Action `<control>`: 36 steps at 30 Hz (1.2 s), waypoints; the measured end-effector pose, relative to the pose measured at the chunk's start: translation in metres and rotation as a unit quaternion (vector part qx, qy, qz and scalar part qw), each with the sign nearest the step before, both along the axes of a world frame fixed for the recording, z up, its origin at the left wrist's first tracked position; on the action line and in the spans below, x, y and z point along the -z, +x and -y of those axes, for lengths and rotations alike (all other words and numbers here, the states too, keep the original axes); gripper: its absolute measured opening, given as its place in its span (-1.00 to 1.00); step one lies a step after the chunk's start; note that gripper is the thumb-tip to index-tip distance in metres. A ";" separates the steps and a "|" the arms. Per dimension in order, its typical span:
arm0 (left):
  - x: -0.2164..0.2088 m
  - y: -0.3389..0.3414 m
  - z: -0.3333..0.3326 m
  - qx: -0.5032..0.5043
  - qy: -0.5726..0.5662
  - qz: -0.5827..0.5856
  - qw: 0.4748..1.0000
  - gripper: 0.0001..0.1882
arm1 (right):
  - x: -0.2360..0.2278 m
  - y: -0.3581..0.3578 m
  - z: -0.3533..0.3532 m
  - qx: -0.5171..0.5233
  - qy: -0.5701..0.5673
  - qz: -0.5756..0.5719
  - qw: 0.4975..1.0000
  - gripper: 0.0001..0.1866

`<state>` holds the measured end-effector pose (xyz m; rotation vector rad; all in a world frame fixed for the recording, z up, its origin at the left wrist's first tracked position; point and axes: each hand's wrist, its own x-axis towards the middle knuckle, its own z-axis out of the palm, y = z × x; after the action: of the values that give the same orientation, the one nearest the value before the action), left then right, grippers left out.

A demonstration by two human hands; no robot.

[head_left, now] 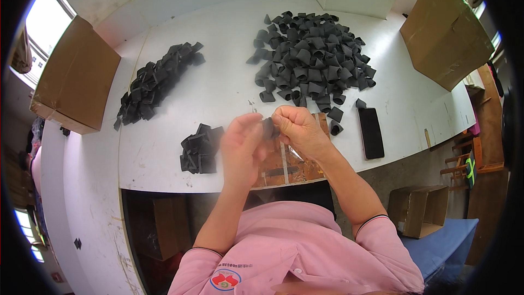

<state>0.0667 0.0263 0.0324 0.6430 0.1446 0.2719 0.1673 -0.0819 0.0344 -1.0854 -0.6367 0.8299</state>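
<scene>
Above the front of the white table, my two hands meet at a small dark grey piece [268, 128] that looks like a soft folded sleeve. My right hand [301, 131] pinches its right side with curled fingers. On the other side my left hand [243, 145] has its fingers closed round the piece, slightly smeared by motion. A brown board [300, 170] with strips of clear tape lies under my hands. Just left of my left hand sits a small heap of flattened dark grey pieces [198, 152]. Beyond my hands spreads a large pile of open, tube-like grey pieces [316, 54].
A long pile of flat dark pieces [158, 79] lies at the left. Right of the board is a black phone [371, 134]. Cardboard boxes stand at the left [79, 76] and right [445, 33] table ends; another open box [417, 211] sits below, at right.
</scene>
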 end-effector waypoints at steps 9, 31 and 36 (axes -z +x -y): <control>-0.019 0.010 -0.004 -0.171 0.492 0.063 0.851 -0.80 | -0.020 -0.016 0.016 0.242 -0.042 0.413 0.877 -0.79; -0.020 0.007 -0.006 -0.139 0.437 0.014 0.889 -0.86 | -0.023 -0.022 0.007 0.272 -0.089 0.618 0.732 -0.91; -0.012 0.009 -0.001 -0.224 0.490 0.049 0.841 -0.92 | -0.035 -0.021 0.009 0.233 -0.095 0.575 0.779 -0.95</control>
<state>0.0755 0.0268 0.0445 1.6207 0.0447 0.8595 0.1464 -0.0908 0.0690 -1.8274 -1.2253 -0.3278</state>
